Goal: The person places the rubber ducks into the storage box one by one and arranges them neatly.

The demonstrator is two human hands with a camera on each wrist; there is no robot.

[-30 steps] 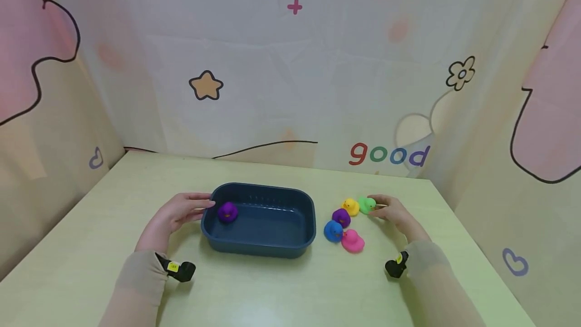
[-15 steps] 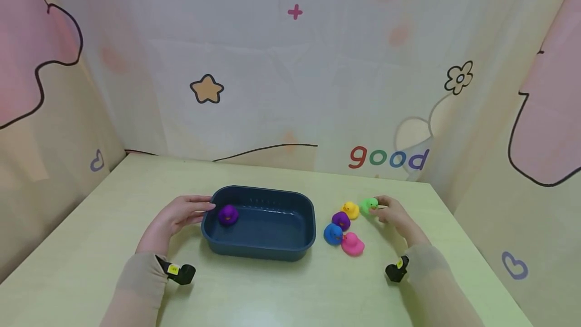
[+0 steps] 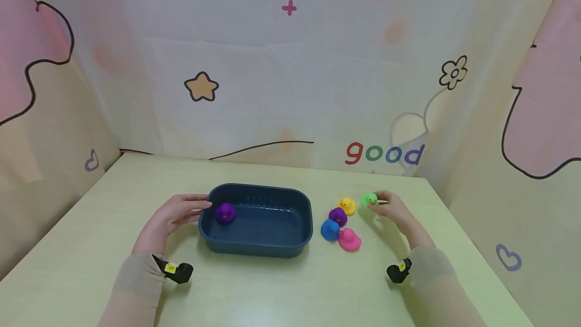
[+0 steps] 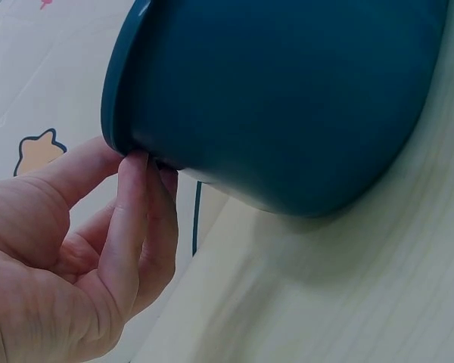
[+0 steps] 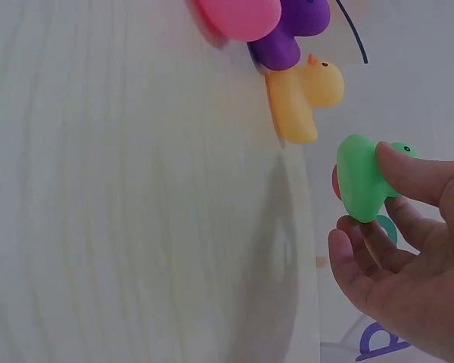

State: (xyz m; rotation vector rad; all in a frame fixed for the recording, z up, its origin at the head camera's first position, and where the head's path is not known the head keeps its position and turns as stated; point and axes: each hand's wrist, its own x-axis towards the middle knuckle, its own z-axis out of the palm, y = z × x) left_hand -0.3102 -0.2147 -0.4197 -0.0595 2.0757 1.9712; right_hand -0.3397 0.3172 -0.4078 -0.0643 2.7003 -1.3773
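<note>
My left hand (image 3: 179, 211) grips the left rim of a dark blue basin (image 3: 254, 249), one fingertip over the edge and other fingers below it. In the left wrist view, those fingers (image 4: 129, 227) meet under the rim of the tilted-looking basin (image 4: 287, 98). A purple rubber duck (image 3: 225, 213) sits inside at the left end. My right hand (image 3: 395, 211) pinches a green rubber duck (image 3: 368, 200). Seen from the right wrist, the green duck (image 5: 359, 178) is held between thumb and fingers, raised above the table.
Between basin and right hand, a yellow duck (image 3: 347, 206), a second purple duck (image 3: 338, 216), a blue duck (image 3: 330, 230) and a pink duck (image 3: 350, 240) stand clustered on the pale table (image 3: 272, 291). A printed cloth (image 3: 254, 64) hangs behind the table.
My right hand has drawn the green duck away from the yellow one and raised it off the table. The left hand stays at the basin's rim.
</note>
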